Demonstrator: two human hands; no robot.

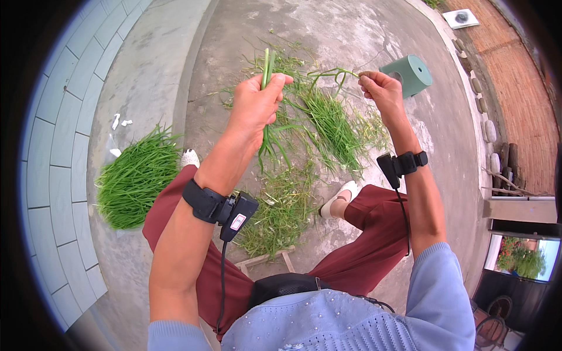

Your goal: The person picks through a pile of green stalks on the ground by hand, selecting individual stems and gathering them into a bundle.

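My left hand is closed around a small bunch of green stalks, pale ends up and leaves hanging below the fist. To the right, my right hand pinches the end of a thin green blade that droops leftward toward the pile. Beneath both hands lies a loose heap of long green leaves, probably garlic chives. Nearer my feet, yellowish, wilted trimmings are scattered on the concrete. A thick, tidy heap of the same green leaves rests beyond my left knee.
A green cylindrical stool or bucket stands just past my right hand. White scraps lie near the tidy heap. A tiled wall runs along the left, and stones line a brick-coloured strip at right. Cables hang from both forearm bands.
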